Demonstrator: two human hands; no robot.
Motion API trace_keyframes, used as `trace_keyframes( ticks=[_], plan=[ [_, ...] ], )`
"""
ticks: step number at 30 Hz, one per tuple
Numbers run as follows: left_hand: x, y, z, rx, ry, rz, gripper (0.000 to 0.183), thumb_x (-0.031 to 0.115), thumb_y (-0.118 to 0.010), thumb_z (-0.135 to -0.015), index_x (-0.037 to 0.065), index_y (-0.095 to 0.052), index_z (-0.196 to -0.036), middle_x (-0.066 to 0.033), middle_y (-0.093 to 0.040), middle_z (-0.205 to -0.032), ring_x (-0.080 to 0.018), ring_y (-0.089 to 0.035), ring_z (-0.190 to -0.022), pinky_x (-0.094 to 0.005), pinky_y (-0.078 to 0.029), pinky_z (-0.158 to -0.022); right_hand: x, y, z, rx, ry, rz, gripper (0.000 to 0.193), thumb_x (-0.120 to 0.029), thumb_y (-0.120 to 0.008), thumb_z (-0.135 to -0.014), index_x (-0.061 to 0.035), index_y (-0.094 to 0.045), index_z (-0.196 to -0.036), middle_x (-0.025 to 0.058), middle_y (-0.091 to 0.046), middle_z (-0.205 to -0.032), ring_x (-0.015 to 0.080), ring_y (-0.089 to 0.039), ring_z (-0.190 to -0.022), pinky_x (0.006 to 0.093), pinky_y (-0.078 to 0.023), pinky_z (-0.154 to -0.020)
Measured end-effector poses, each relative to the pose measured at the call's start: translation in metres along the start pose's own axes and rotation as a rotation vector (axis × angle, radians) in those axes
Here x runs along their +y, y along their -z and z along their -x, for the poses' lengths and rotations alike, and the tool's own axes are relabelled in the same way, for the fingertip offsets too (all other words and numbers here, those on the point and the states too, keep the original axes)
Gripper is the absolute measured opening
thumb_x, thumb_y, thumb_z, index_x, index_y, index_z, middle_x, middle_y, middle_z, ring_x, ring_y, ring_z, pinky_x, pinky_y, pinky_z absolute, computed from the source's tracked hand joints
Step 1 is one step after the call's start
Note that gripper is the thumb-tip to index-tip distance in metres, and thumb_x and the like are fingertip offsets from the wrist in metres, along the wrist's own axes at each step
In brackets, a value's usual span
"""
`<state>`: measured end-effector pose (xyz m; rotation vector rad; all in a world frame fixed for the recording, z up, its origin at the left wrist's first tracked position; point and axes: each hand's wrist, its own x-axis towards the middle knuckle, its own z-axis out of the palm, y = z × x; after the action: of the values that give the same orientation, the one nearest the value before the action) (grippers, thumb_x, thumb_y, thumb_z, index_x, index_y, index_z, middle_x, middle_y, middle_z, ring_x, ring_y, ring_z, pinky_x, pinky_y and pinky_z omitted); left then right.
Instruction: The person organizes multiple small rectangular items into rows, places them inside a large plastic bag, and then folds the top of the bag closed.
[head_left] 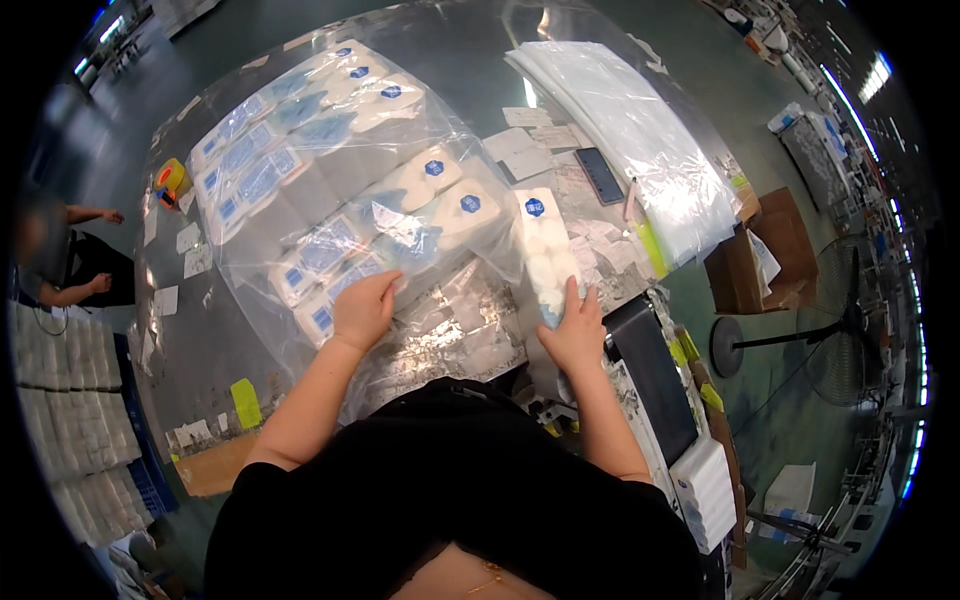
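Note:
A large clear plastic bag (310, 185) lies on the metal table with several white and blue wrapped packs of paper rolls (400, 245) inside, in two groups. My left hand (364, 312) is closed at the bag's near edge, thumb and fingers pinched together on the film. To the right of the bag is a separate pack of paper rolls (540, 245), long and white with a blue badge at its far end. My right hand (576, 328) grips its near end, fingers extended over it; the hand hides part of that end.
A stack of clear plastic bags (630, 140) lies at the table's far right, beside a dark phone (599, 176). Tape rolls (171, 178) sit at the left edge. A black conveyor belt (650, 375), cardboard box (770, 255) and fan (840, 320) stand right. Another person (75, 250) is at left.

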<state>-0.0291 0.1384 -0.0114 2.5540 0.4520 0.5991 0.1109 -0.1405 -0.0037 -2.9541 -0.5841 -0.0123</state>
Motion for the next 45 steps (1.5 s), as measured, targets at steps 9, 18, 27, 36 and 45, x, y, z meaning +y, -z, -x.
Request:
trace_keyframes(
  ticks=[9, 18, 27, 36, 45],
  plan=[
    [-0.006, 0.004, 0.002, -0.035, 0.033, 0.037, 0.02, 0.015, -0.051, -0.081, 0.011, -0.064, -0.095, -0.0102, -0.064, -0.086, -0.029, -0.06, -0.077, -0.037, -0.048, -0.066, 0.089, 0.042, -0.025, -0.577, -0.502, -1.761, 0.075, -0.017, -0.064, -0.066, -0.0032, -0.035, -0.133, 0.0189, -0.056, -0.109, 0.0276, -0.06, -0.09, 0.0385, -0.049, -0.081],
    [-0.001, 0.034, -0.019, -0.019, 0.393, 0.548, 0.019, 0.014, -0.05, -0.085, 0.007, -0.064, -0.096, -0.0012, -0.055, -0.064, -0.0108, -0.047, -0.056, -0.0242, -0.037, -0.054, 0.108, 0.038, 0.01, -1.311, -0.298, -1.599, 0.074, -0.03, -0.075, -0.061, 0.0068, -0.048, -0.119, 0.0168, -0.06, -0.106, 0.0248, -0.061, -0.089, 0.0354, -0.049, -0.081],
    [0.102, 0.157, -0.013, -0.09, -0.026, 0.542, 0.019, 0.007, -0.051, -0.085, 0.006, -0.066, -0.096, -0.0011, -0.055, -0.064, -0.0071, -0.044, -0.055, -0.0208, -0.036, -0.052, 0.004, 0.03, -0.023, -1.66, -0.179, -1.469, 0.079, -0.033, -0.08, -0.055, 0.0079, -0.05, -0.116, 0.0176, -0.061, -0.104, 0.0236, -0.06, -0.089, 0.032, -0.047, -0.081],
    [0.097, 0.165, 0.032, 0.011, 0.032, 0.525, 0.019, 0.004, -0.052, -0.084, 0.004, -0.065, -0.097, -0.0083, -0.065, -0.077, -0.015, -0.059, -0.064, -0.0246, -0.045, -0.059, -0.028, -0.012, -0.025, -1.427, -0.41, -2.024, 0.066, -0.027, -0.068, -0.071, 0.0058, -0.043, -0.122, 0.0167, -0.057, -0.106, 0.0263, -0.057, -0.093, 0.0348, -0.048, -0.08],
    [0.113, 0.141, 0.022, 0.088, -0.042, 0.53, 0.019, 0.009, -0.051, -0.085, 0.005, -0.064, -0.098, -0.0115, -0.065, -0.084, -0.0201, -0.061, -0.07, -0.0264, -0.046, -0.064, -0.186, -0.013, -0.038, -1.331, 0.075, -1.875, 0.052, -0.021, -0.048, -0.089, 0.0012, -0.032, -0.132, 0.0185, -0.048, -0.118, 0.0295, -0.053, -0.099, 0.038, -0.049, -0.078]
  ],
)
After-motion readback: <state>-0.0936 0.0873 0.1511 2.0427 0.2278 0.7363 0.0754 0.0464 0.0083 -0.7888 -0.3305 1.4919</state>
